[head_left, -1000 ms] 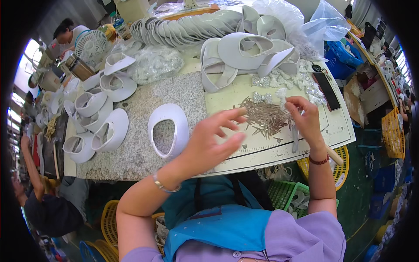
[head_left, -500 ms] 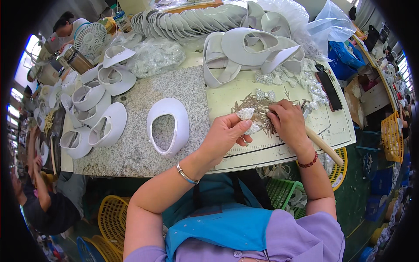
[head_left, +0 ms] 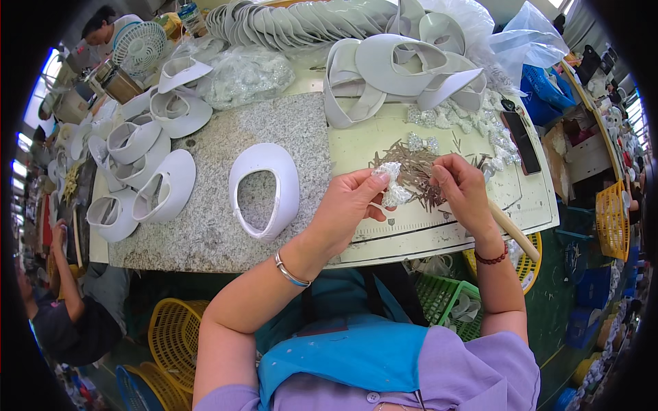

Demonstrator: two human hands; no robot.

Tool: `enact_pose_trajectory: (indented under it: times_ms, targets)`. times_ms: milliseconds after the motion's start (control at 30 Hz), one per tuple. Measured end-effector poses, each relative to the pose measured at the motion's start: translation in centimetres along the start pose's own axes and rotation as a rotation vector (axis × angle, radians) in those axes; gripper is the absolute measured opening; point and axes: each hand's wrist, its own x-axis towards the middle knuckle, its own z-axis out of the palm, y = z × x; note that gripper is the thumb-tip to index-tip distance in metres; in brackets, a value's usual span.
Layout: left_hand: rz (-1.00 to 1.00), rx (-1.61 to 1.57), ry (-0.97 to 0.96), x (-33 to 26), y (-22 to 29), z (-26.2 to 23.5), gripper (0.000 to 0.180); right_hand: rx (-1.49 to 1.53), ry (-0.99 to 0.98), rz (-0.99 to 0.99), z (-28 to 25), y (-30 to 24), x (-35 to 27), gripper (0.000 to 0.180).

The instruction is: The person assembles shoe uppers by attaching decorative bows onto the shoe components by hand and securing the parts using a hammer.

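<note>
White sparkly bow (head_left: pixel 389 185), clamped between the thumb and fingers of the left hand (head_left: pixel 348 198), is held up over the pale table mat (head_left: pixel 363 243), just beside the pile of thin brown strips (head_left: pixel 415 177). A second ago that hand was bare with its fingers spread; since then it has taken the bow, and the right hand (head_left: pixel 460 188), which was down in the strips half a second ago, is now a little raised, its thumb and fingertips drawn together at the pile's edge. Whether a strip is pinched there I cannot tell. With this, both hands seem engaged in one close piece of work, the bow on one side and the strips on the other. Among the containers, the green crate (head_left: pixel 434 296) under the table edge holds white curved pieces (head_left: pixel 467 310), and a clear plastic bag (head_left: pixel 250 74) behind the stone slab (head_left: pixel 205 240) is full of glittery pieces. What lies deep in the lower-left yellow basket (head_left: pixel 164 332) is too dark to tell.
</note>
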Motion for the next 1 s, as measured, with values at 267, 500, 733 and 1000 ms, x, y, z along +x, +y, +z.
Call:
enact_pose_trajectory:
  times_ms: [267,500,733,1000]
  targets:
    - [0.129,0.013,0.054,-0.2,-0.2,0.1,0.021,0.414,-0.02,0.061,1.8,-4.6,-2.4,0.013]
    - [0.17,0.044,-0.018,-0.3,-0.4,0.1,0.024,0.192,0.0,-0.052,3.4,-3.9,-2.6,0.012]
    - [0.139,0.05,-0.009,-0.1,-0.7,0.0,0.025,0.221,0.021,-0.065,3.4,-4.0,-2.9,0.011]
    - [0.058,-0.095,-0.031,-0.2,-0.3,-0.2,0.019,0.179,0.075,-0.073,3.6,-3.6,-3.0,0.011]
